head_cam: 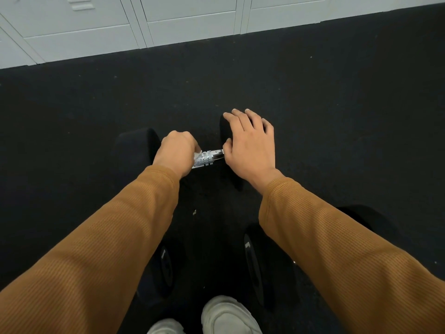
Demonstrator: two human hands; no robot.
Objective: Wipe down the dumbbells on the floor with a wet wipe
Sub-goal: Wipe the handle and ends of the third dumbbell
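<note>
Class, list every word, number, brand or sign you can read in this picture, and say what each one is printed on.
None can be read.
Near dumbbell: a pale mark on the end plate, too blurred to read.
Other near dumbbell: a similar pale mark, also unreadable.
Far dumbbell, which the left hand wipes and the right hand steadies: no print visible.
Lockers: no labels visible.

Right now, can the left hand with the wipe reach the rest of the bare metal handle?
Probably yes. The left hand already grips the handle with the wipe, and the bare metal runs free up to the right hand, which rests on the far weight.
</note>
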